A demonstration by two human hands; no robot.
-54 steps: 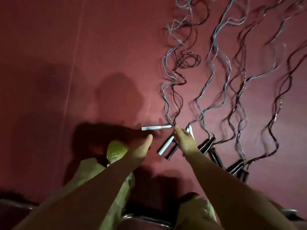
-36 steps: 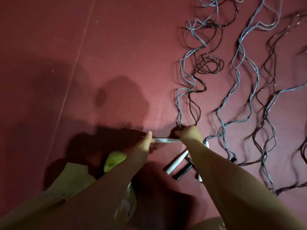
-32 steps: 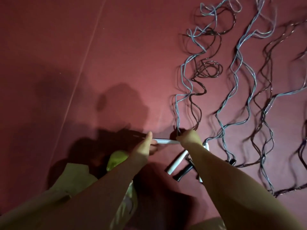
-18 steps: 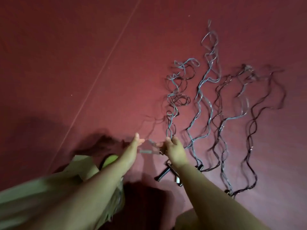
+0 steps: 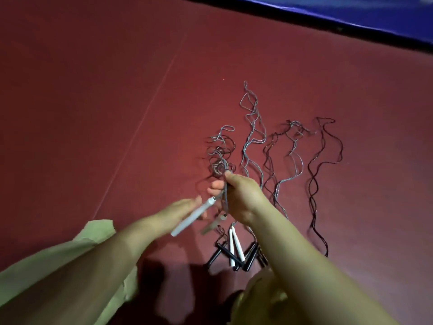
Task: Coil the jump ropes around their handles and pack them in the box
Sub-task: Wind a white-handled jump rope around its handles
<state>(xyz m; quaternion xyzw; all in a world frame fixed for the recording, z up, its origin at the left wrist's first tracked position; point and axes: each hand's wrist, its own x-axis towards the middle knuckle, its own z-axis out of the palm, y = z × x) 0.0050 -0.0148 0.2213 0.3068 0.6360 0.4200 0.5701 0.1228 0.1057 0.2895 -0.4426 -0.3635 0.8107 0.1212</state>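
Hands lifting a wiry grey rope
Left hand (image 5: 185,211) fingers grip a smooth white handle (image 5: 193,216); right hand (image 5: 243,198) fingers pinch the kinked rope (image 5: 225,195), second handle (image 5: 214,225) seemingly dangling.

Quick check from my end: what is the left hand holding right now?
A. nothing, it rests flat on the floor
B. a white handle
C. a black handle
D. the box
B: the left hand grips a white handle lifted off the red floor, while the right hand pinches the grey rope running from it; the black handles lie on the floor below.
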